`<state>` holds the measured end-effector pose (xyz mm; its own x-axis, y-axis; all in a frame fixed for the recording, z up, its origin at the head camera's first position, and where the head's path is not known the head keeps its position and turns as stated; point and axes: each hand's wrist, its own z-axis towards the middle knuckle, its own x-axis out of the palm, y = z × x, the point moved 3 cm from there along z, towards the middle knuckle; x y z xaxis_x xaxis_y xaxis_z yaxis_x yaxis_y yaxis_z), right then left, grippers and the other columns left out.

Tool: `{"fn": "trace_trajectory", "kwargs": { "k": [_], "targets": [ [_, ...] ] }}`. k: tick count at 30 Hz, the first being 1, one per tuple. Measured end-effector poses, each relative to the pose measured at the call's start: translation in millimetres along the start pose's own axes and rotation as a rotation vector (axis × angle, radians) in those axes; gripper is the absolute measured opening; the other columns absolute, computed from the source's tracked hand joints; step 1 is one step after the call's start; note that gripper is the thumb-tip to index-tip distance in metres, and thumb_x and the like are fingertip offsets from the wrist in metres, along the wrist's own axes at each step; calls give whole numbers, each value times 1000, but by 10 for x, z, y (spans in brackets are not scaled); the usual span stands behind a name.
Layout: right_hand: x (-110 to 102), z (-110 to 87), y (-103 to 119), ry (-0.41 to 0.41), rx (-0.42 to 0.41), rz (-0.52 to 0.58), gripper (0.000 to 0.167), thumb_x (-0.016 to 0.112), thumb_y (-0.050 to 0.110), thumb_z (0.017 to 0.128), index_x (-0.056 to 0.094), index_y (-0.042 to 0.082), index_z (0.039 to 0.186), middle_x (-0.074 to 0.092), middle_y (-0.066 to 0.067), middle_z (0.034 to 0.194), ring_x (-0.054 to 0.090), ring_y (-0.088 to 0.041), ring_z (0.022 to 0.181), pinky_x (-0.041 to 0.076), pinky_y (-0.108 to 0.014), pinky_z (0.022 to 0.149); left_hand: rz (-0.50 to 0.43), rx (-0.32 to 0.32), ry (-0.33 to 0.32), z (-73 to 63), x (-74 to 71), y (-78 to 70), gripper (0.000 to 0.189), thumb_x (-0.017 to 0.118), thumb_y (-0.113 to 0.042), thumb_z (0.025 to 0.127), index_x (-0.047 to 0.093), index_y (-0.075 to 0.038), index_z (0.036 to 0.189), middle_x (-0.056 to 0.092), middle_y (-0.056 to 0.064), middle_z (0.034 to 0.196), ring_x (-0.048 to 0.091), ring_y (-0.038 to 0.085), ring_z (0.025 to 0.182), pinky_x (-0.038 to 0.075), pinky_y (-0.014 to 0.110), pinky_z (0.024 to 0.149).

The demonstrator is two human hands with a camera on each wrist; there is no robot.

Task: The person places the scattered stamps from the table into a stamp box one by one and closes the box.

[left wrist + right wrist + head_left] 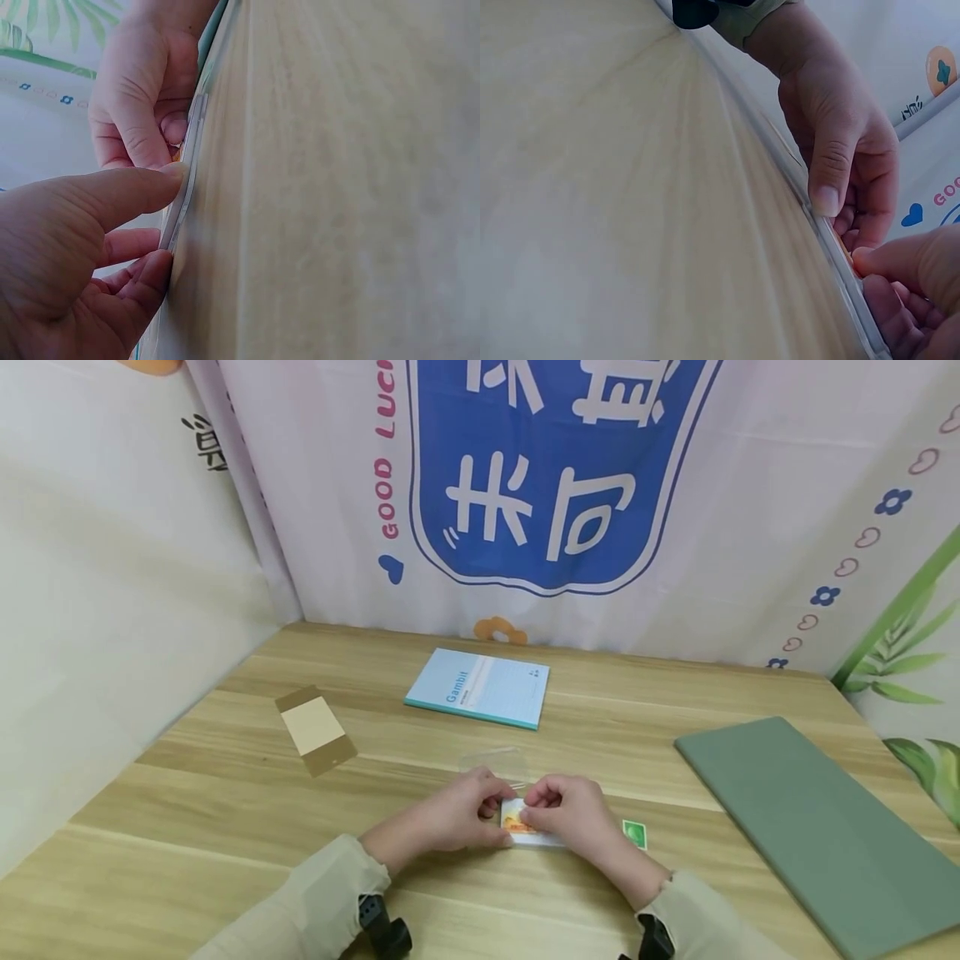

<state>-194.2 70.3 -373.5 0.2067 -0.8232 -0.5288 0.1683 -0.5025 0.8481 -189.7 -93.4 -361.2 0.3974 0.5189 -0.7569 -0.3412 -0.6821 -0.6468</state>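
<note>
The wooden table (pixel 225 835) spreads out in front of the person, with a green board (pixel 813 835) well off to the right; the left hand (pixel 467 814) and right hand (pixel 576 817) come together low in the middle, a flat white case (pixel 534 840) between them, its long axis seemingly left to right across the person's front; the left hand grips its left end, thumb at the near corner, finger at the far one; the right hand reaches over the rest; a clear plastic piece (pixel 495 763) lies just beyond, and a small green square (pixel 634 834) just beside the right wrist; the orange picture (pixel 514 821) on the case sits right at the right thumb, though whether thumb and finger pinch it or merely press, I cannot tell; the case's right end is hidden under that hand; both wrist views catch the case nearly edge-on, with only a sliver of orange.
</note>
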Motion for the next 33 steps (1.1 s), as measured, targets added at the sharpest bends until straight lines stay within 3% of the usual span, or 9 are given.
{"fn": "trace_trajectory", "kwargs": {
  "k": [14,21,28,33],
  "targets": [
    [-49,2,85,-55,-12,-43,18,79,11,69,65,7,79,58,1,71,51,-10,65,43,-20,57,11,-4,2,-4,-28,-21,44,77,-19,74,61,-4,113,46,1,91,45,13,82,41,23,71],
    [-270,-16,115,-82,63,24,21,77,14,73,66,4,87,60,-2,78,52,-12,72,45,-21,61,1,-39,17,-1,-17,-31,45,77,-22,75,61,-7,114,46,0,93,45,13,83,42,23,73],
    [-518,-163,83,-101,50,21,26,70,16,81,67,2,104,66,-6,95,57,-14,83,48,-23,71,-17,-42,3,-1,-11,-17,45,77,-20,75,60,-6,113,46,1,94,45,14,84,42,25,74],
    [-665,-286,-15,-71,46,17,31,64,17,87,63,2,114,64,-11,107,59,-17,92,49,-23,75,-22,-30,5,4,-9,-15,45,77,-18,74,60,-5,113,46,1,94,45,14,84,42,25,73]
  ]
}}
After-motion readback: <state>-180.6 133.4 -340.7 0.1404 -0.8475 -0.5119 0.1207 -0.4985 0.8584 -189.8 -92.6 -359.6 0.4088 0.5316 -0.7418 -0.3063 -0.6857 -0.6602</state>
